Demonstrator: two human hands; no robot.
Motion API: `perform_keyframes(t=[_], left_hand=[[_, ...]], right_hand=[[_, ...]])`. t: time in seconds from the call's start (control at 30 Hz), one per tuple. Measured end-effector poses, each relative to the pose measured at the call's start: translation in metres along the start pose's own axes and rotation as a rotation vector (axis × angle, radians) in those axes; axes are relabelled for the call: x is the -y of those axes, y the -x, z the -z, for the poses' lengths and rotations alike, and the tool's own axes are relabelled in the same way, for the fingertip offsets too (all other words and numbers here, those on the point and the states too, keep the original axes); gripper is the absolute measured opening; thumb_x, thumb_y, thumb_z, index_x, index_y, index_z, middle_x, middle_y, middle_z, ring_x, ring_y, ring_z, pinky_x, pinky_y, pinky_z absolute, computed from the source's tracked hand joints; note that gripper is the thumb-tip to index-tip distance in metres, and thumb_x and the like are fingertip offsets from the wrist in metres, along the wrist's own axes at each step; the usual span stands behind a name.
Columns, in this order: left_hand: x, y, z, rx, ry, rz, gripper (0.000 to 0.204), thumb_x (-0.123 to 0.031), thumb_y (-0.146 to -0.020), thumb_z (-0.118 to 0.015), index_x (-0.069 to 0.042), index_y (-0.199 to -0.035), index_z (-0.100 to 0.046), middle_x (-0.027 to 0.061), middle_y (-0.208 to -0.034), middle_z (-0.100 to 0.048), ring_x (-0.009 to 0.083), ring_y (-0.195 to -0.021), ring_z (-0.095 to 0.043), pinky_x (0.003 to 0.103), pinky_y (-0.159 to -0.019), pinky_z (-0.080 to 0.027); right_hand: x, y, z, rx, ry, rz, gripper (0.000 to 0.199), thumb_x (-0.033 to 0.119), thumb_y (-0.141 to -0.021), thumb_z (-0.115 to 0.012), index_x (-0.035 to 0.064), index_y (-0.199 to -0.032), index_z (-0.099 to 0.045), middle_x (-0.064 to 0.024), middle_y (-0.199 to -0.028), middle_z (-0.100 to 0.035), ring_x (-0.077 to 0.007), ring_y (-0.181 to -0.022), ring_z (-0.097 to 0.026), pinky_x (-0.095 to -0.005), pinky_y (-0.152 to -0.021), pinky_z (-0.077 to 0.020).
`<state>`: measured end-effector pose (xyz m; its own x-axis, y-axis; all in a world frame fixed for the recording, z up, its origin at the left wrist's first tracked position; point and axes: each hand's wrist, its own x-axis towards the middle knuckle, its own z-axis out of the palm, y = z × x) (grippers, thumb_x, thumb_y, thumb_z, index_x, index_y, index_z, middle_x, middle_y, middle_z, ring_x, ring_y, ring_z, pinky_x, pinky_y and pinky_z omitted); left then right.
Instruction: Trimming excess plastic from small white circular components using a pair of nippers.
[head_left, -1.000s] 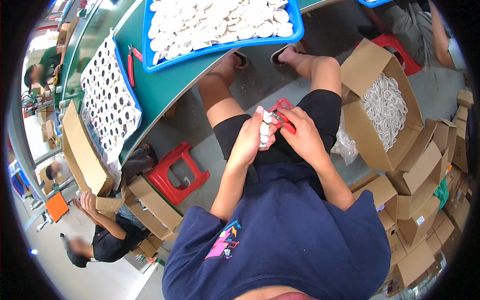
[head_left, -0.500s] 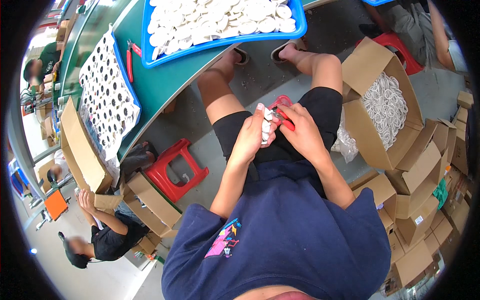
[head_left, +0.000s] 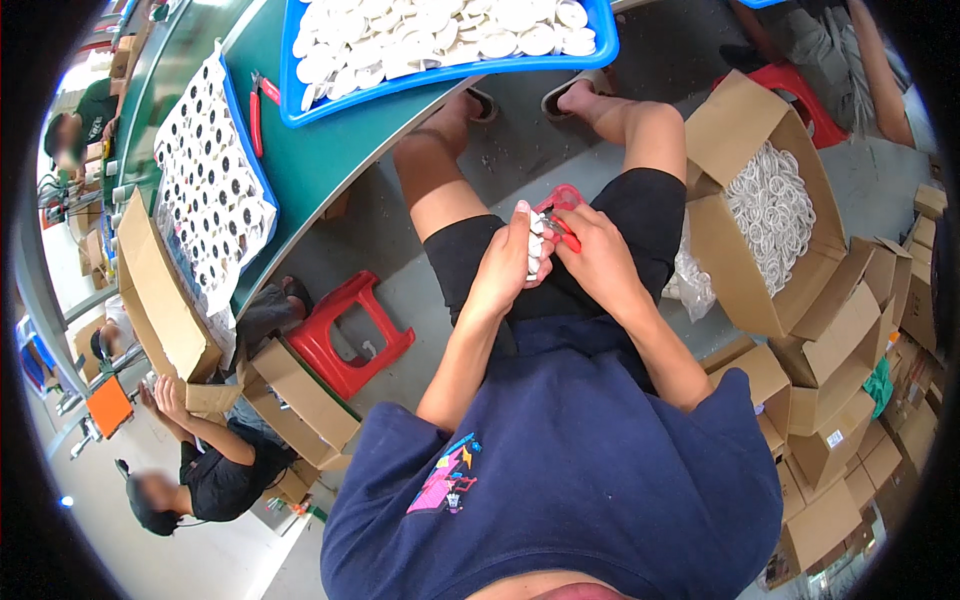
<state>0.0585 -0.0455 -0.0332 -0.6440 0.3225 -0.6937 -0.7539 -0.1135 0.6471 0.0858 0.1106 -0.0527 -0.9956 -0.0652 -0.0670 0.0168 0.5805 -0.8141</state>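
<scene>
Left hand (head_left: 505,262) grips white parts (head_left: 535,250); right hand (head_left: 598,255) grips red cutters (head_left: 562,212).

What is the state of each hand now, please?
Left hand: closed, holding a small white part.
Right hand: closed, holding red-handled cutters.

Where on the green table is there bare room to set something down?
Bare green table shows between the blue tray of white parts and the dotted sheet, apart from red-handled pliers lying there. The tray itself is crowded full.

Both forearms bend inward over the lap, left hand (head_left: 505,265) and right hand (head_left: 597,258) closed together.
</scene>
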Motion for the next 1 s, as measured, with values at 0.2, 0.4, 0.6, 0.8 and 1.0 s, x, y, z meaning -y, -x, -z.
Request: perform_keyframes(t=[0.2, 0.4, 0.6, 0.8, 1.0], left_hand=[[0.017, -0.018, 0.013, -0.027, 0.062, 0.132, 0.052, -0.053, -0.104, -0.032, -0.006, -0.090, -0.050, 0.0006, -0.065, -0.049, 0.0109, -0.046, -0.044, 0.023, -0.038, -0.026], [0.046, -0.041, 0.037, -0.015, 0.268, 0.252, 0.050, -0.052, -0.104, -0.034, -0.007, -0.090, -0.049, 0.0007, -0.065, -0.047, 0.0110, -0.050, -0.043, 0.023, -0.039, -0.027], [0.064, -0.051, 0.062, 0.077, 0.486, 0.302, 0.047, -0.049, -0.105, -0.037, -0.005, -0.093, -0.051, -0.0006, -0.066, -0.044, 0.0106, -0.052, -0.041, 0.022, -0.040, -0.029], [-0.005, -0.001, 0.069, -0.034, 0.294, -0.065, 0.051, -0.048, -0.105, -0.036, 0.000, -0.107, -0.055, 0.0009, -0.069, -0.046, 0.0112, -0.051, -0.043, 0.022, -0.040, -0.031], [-0.172, 0.057, 0.044, -0.372, -0.178, -0.602, 0.057, -0.051, -0.104, -0.037, 0.001, -0.112, -0.058, -0.0006, -0.068, -0.051, 0.0070, -0.049, -0.045, 0.022, -0.040, -0.029]], right_hand=[[-0.021, -0.003, -0.019, 0.117, 0.148, -0.027, 0.015, 0.005, -0.079, -0.065, -0.0048, -0.091, -0.064, -0.0234, -0.090, -0.065, -0.0416, -0.083, -0.065, -0.0470, -0.075, -0.0532], [-0.045, -0.003, -0.048, 0.216, 0.248, -0.068, 0.013, 0.008, -0.079, -0.066, -0.0045, -0.082, -0.068, -0.0257, -0.078, -0.067, -0.0410, -0.073, -0.069, -0.0482, -0.069, -0.0566], [-0.052, -0.005, -0.064, 0.245, 0.273, -0.144, 0.015, 0.012, -0.080, -0.066, -0.0029, -0.078, -0.069, -0.0265, -0.074, -0.066, -0.0415, -0.071, -0.068, -0.0492, -0.068, -0.0563], [-0.070, 0.002, -0.064, 0.118, 0.124, -0.202, 0.020, 0.015, -0.082, -0.066, -0.0043, -0.075, -0.068, -0.0279, -0.074, -0.065, -0.0434, -0.074, -0.067, -0.0502, -0.069, -0.0552], [-0.063, 0.000, -0.063, 0.170, 0.126, -0.263, 0.020, 0.015, -0.082, -0.067, -0.0041, -0.079, -0.068, -0.0284, -0.076, -0.065, -0.0444, -0.075, -0.066, -0.0509, -0.070, -0.0543]])
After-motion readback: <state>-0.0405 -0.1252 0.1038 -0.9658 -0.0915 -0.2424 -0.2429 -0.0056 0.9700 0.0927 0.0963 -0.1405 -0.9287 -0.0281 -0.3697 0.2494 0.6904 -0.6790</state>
